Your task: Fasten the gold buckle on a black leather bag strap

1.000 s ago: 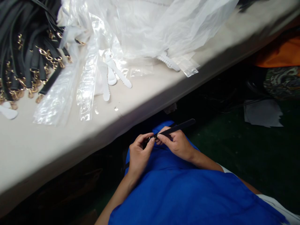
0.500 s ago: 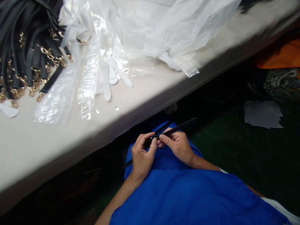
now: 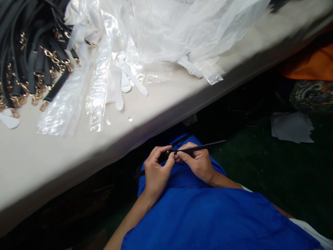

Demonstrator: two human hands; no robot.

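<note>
Over my lap, in front of the blue cloth (image 3: 213, 215) I wear, both hands hold one black strap (image 3: 208, 146). My left hand (image 3: 158, 170) pinches it near a small shiny metal fitting, mostly hidden by the fingers. My right hand (image 3: 199, 163) grips the strap between thumb and fingers just beside the left fingertips. The strap's free end sticks out to the right past the right hand. Whether the fitting is a buckle or a clasp I cannot tell.
On the pale table (image 3: 114, 142) lie black straps with gold clips (image 3: 39, 69), clear plastic sleeves (image 3: 96, 104), a big plastic bag (image 3: 166, 34) and white notched strips (image 3: 119, 92). Torn paper (image 3: 292, 126) lies on the dark green floor; orange cloth (image 3: 312, 62) is at right.
The strap's free end has swung downward and out to the right, now nearly level and seen edge-on. Both hands keep their hold in almost the same place.
</note>
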